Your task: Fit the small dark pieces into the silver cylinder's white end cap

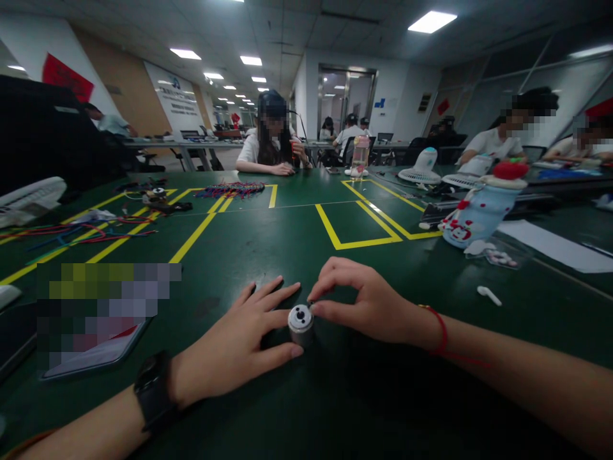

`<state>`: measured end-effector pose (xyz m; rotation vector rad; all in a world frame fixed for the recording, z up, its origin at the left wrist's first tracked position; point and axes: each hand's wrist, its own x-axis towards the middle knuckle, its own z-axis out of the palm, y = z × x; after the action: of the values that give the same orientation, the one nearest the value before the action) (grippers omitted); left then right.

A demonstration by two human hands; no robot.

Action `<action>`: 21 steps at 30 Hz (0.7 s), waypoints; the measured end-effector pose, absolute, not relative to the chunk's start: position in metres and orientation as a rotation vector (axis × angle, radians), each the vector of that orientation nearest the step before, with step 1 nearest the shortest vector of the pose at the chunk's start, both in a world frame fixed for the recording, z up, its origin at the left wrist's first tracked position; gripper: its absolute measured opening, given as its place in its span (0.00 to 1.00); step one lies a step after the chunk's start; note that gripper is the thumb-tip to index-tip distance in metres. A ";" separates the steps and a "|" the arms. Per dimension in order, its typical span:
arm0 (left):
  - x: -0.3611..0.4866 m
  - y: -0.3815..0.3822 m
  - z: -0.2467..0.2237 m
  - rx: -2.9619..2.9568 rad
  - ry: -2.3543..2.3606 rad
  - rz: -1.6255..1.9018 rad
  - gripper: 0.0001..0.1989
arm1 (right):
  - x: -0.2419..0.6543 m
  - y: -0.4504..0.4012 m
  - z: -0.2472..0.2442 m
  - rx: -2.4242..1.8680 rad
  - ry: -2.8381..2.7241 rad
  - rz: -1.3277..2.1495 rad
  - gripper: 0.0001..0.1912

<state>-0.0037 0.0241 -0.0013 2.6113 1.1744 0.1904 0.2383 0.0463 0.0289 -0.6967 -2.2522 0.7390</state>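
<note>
We see a smooth metal cylinder (301, 328) with a soft shine, a smooth table (249, 425) with a faint gloss, an earbud (489, 295) of glossy plastic, matt paper (560, 246) and a matt watch strap (159, 407).

Silver metal cylinder (301, 332) stands upright on the green tabletop (268, 236), pale round top marked by a dark centre and smaller dark spots; small dark piece (310, 304), detail indistinct, at its far-right edge.

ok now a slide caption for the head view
Left hand steadies a silvery cylinder on a green table while the right hand pinches a tiny dark piece beside its rim.
</note>
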 end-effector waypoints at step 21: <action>-0.003 0.023 0.001 2.606 1.214 0.118 0.19 | 0.293 0.129 -0.011 -1.240 -1.691 0.876 0.15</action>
<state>-0.0030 0.0231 0.0010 2.6060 1.2138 0.1185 0.2926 0.1294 -0.0107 -1.2402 -1.6912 0.8760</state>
